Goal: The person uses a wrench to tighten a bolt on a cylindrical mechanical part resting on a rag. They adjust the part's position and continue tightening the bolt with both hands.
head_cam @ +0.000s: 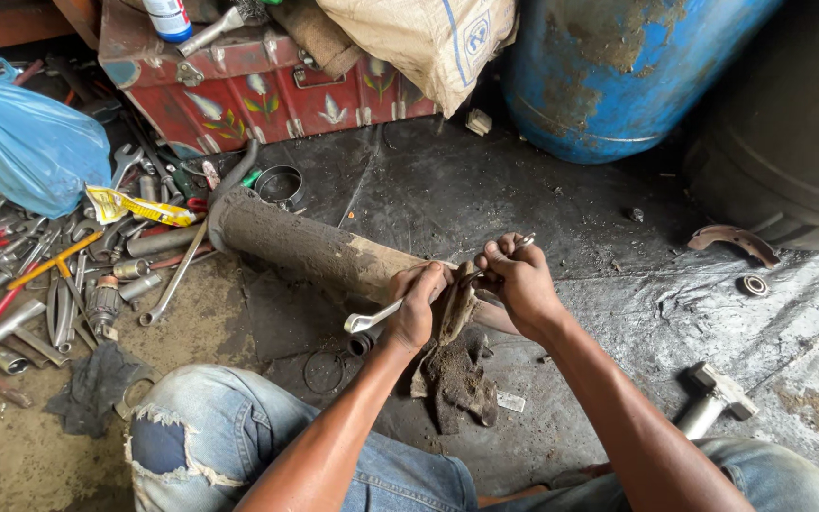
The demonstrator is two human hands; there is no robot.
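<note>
Nearest, torn jeans (210, 436) at the knees, forearms reaching out over the grimy floor (447, 190). Held between both hands at working height, clear of the dirt: a steel spanner (376, 317), open jaw end poking out low on the left, other end jutting past the right fingers. Left hand (416, 305) curled shut around the shank, with a dirty rag (455, 356) pinched in alongside, draped down to the floor, apparently pressed against the metal as if for wiping. Right hand (520, 282) closed too, fingertips clamped on the far end, seemingly steadying it. Just behind, a mud-caked cylinder (310, 248) lying on its side. Farther left, scattered wrenches and sockets (59, 284); beyond, a red metal box (267, 90) and a blue drum (618, 71).
</note>
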